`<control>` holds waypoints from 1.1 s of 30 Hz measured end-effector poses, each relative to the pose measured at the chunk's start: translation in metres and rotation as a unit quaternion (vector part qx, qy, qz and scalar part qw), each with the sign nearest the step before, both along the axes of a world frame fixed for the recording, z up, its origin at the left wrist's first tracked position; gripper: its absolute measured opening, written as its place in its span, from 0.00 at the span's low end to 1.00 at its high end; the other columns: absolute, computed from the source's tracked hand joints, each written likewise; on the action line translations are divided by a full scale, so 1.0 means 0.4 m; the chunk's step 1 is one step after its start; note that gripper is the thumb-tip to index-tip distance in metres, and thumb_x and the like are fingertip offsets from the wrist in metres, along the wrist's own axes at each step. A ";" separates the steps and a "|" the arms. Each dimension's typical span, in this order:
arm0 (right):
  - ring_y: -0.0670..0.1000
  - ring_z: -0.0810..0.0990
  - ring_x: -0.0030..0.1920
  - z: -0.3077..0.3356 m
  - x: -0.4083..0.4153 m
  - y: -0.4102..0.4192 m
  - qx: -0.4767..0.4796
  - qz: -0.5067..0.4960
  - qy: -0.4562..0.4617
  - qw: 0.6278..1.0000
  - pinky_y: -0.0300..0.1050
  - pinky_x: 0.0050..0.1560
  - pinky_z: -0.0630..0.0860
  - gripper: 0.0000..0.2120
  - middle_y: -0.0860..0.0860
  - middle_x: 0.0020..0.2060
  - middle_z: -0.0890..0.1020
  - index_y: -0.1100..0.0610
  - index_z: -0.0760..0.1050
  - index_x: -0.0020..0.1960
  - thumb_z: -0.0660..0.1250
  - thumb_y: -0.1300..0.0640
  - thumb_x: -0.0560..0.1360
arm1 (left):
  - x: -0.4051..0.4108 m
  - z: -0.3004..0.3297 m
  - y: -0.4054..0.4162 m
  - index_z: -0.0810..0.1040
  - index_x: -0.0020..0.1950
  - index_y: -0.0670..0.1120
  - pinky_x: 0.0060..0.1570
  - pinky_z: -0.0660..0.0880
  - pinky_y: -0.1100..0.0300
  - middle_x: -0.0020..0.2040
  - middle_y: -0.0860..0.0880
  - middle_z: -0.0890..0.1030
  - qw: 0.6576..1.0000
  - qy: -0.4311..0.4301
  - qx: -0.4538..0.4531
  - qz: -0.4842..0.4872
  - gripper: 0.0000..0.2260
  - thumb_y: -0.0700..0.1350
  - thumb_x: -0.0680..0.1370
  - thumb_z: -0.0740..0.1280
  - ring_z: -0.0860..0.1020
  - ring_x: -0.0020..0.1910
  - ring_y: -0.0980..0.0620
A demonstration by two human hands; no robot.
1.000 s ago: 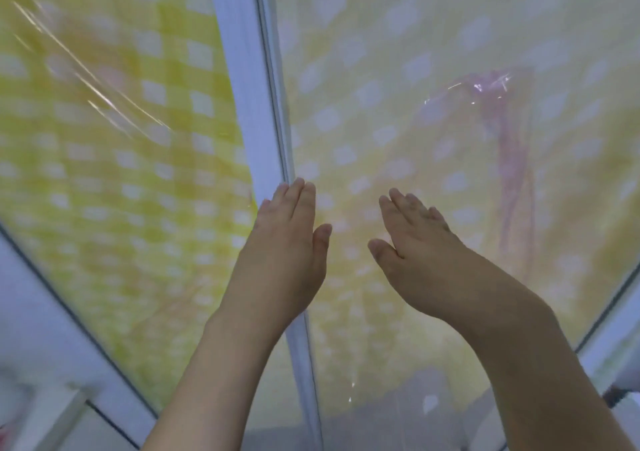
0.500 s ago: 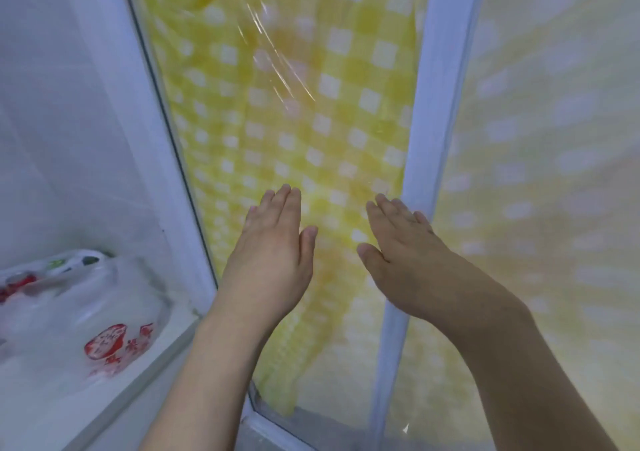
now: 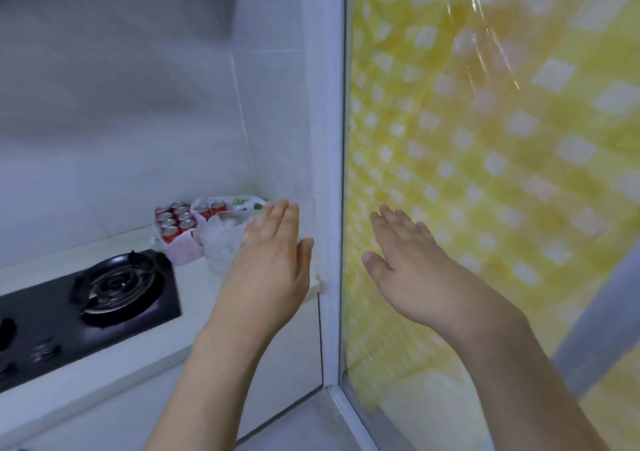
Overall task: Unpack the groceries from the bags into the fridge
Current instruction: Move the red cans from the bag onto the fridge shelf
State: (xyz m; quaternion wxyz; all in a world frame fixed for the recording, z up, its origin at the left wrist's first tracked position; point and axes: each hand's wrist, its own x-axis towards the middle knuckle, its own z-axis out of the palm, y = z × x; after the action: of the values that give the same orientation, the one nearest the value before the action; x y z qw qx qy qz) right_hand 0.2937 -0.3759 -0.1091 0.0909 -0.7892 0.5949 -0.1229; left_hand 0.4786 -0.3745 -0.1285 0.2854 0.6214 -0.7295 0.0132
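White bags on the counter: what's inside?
Red cans fill the left bag and show in the one behind it. The crinkled bag nearest the left hand hides its contents; the hand covers its right side.

A home kitchen is shown. A black gas stove (image 3: 86,306) with a round burner (image 3: 117,286) is set into a pale counter (image 3: 114,374), and the wall (image 3: 138,121) behind it is covered with white tiles. A white-framed glass door (image 3: 332,173) is hung with a yellow checked curtain (image 3: 502,173). Shopping bags (image 3: 221,239) with red cans (image 3: 175,220) are seen on the counter.
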 end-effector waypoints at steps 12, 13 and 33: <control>0.47 0.38 0.77 0.005 0.258 -0.079 0.002 0.158 0.001 0.987 0.43 0.73 0.35 0.29 0.51 0.78 0.40 0.56 0.42 0.79 0.49 0.52 0.83 | 0.233 0.007 0.072 0.58 0.78 0.42 0.76 0.48 0.55 0.78 0.45 0.59 0.989 -0.027 -0.006 0.145 0.31 0.56 0.79 0.45 0.55 0.78 0.46; 0.47 0.38 0.77 0.007 0.278 -0.084 0.003 0.165 0.002 0.986 0.43 0.73 0.35 0.29 0.50 0.78 0.40 0.56 0.42 0.79 0.49 0.52 0.83 | 0.249 0.009 0.075 0.58 0.78 0.42 0.77 0.49 0.53 0.78 0.45 0.59 0.988 -0.024 -0.001 0.153 0.30 0.55 0.79 0.46 0.55 0.78 0.47; 0.47 0.36 0.77 -0.021 0.508 -0.179 0.018 0.178 0.017 0.984 0.43 0.74 0.34 0.28 0.50 0.78 0.39 0.55 0.40 0.79 0.46 0.49 0.84 | 0.486 -0.004 -0.012 0.54 0.79 0.44 0.75 0.45 0.57 0.80 0.48 0.55 0.984 -0.021 0.019 0.176 0.25 0.50 0.84 0.52 0.49 0.79 0.50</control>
State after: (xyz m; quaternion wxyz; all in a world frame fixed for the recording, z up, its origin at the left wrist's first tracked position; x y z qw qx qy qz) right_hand 0.4970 -0.4475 -0.1173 0.1154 -0.8828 0.4481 -0.0808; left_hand 0.6729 -0.3793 -0.1303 0.2516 0.7451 -0.6144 0.0626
